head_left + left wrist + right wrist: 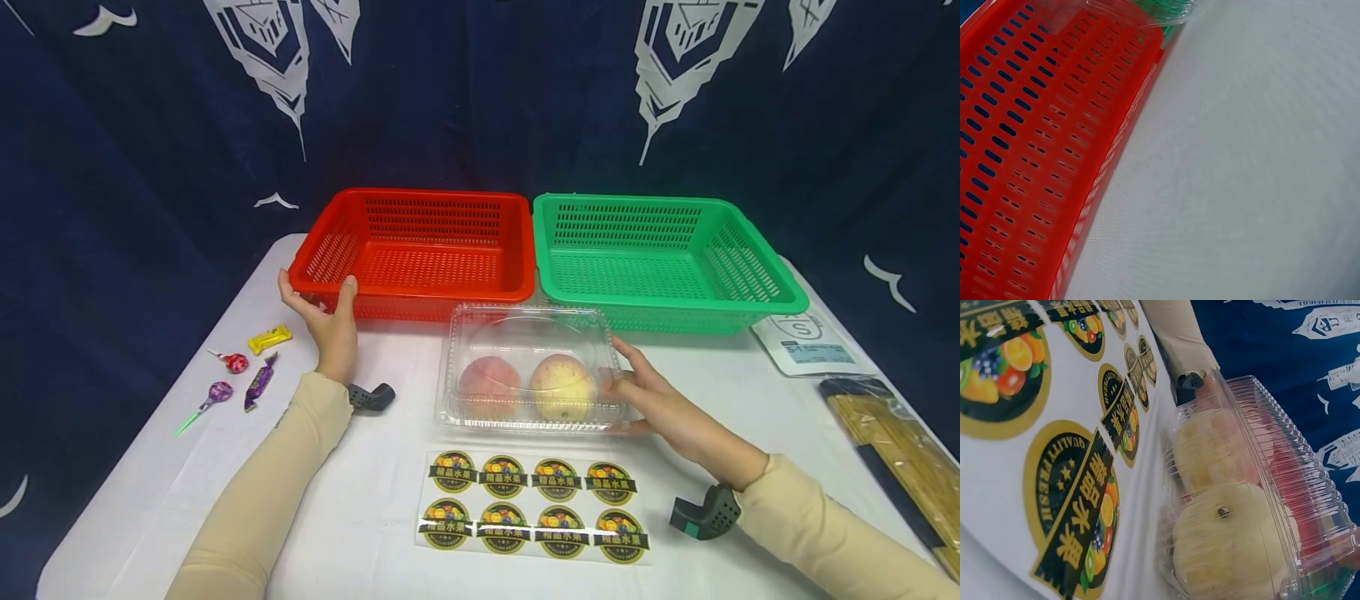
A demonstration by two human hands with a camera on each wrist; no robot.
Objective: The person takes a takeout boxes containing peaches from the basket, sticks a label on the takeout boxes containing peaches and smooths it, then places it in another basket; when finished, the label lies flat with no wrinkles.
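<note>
A clear plastic clamshell fruit box (536, 333) stands in front of the two baskets, with its lid closed. Inside it lie a pinkish-red round fruit (489, 385) and a pale yellow round fruit (562, 387), whose dark-centred dimple shows in the right wrist view. My right hand (660, 408) grips the box by its right end. At the front left corner of the red basket (412, 293) is my left hand (330, 329), thumb and fingers spread against the basket's front. The left wrist view shows the basket's perforated wall, with no fingers in sight.
Beside the red basket stands a green basket (675, 312). A sheet of round fruit stickers (532, 504) lies in front of the box. Several wrapped candies, including a purple one (260, 383), are at left. Packaged brown items (892, 442) and a white packet (810, 346) lie right.
</note>
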